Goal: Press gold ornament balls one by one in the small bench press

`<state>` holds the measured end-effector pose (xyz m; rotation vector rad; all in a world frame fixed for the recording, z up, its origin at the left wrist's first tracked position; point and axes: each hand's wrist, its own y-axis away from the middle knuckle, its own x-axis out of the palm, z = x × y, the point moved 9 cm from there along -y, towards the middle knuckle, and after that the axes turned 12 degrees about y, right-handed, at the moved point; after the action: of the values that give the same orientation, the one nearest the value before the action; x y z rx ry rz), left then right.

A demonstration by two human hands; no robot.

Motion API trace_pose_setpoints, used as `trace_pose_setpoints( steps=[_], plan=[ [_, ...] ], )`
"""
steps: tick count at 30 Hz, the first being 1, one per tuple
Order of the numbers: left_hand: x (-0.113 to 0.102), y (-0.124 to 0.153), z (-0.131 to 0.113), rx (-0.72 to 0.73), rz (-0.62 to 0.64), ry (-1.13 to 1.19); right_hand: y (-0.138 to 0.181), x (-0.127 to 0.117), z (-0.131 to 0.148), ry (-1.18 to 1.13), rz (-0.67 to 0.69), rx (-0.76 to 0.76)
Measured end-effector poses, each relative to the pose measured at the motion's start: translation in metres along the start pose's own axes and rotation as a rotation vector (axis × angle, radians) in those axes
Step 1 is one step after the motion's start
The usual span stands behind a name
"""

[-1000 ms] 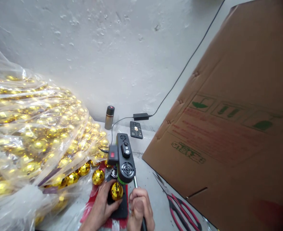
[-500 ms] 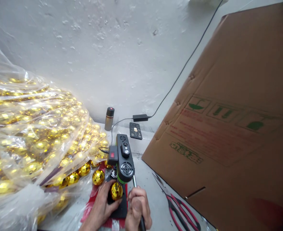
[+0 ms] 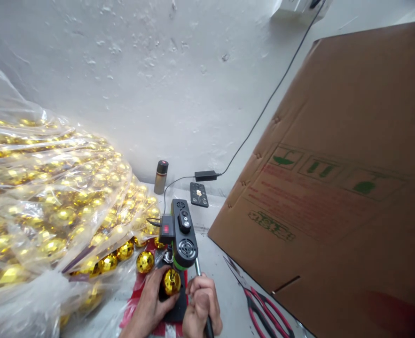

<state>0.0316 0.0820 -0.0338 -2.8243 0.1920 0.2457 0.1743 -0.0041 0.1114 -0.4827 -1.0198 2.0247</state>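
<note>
My left hand [image 3: 151, 300] grips a shiny gold faceted ball [image 3: 172, 281] between thumb and fingers, over the base of a small black bench drill press [image 3: 184, 234]. The ball sits just below the machine's green-edged head; the bit itself is hidden. My right hand [image 3: 203, 303] is wrapped around the metal lever [image 3: 198, 266] with a black grip at the machine's right side. Another gold ball rests on red plastic [image 3: 133, 295] just left of the machine.
A large clear bag [image 3: 55, 202] of gold balls fills the left. Red-and-black scissors [image 3: 263, 307] lie beside a big cardboard box [image 3: 327, 188] on the right. Behind stand a bottle [image 3: 161, 177], a dark patterned phone [image 3: 199, 194] and a power adapter [image 3: 206, 175] with its cord.
The camera view has tilted up slightly, so things sit a little lower. Both hands keep their holds on the ball and the lever.
</note>
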Motion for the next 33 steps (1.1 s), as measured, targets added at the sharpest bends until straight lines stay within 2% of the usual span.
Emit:
trace_pose_setpoints(
  steps=[13,20,25,29,30,32,33],
  plan=[
    [0.009,0.000,0.009,-0.050,0.017,0.007,0.008,0.000,-0.020,-0.036,-0.056,0.048],
    [0.010,-0.001,0.007,-0.048,0.003,0.034,0.024,0.001,-0.014,0.052,-0.048,0.123],
    [0.008,-0.001,0.002,-0.039,0.002,0.025,0.032,0.002,-0.008,0.085,-0.024,0.062],
    [0.006,-0.004,0.002,-0.056,0.002,0.026,-0.003,-0.004,0.004,0.100,0.058,0.117],
    [0.006,-0.003,0.004,-0.059,0.009,0.024,-0.017,0.000,0.007,0.096,0.131,0.156],
    [0.005,0.002,0.008,-0.041,0.030,0.011,-0.045,0.009,0.024,0.073,0.283,0.125],
    [0.004,0.007,0.010,-0.018,0.046,-0.005,-0.058,0.007,0.031,0.080,0.270,0.116]
  ],
)
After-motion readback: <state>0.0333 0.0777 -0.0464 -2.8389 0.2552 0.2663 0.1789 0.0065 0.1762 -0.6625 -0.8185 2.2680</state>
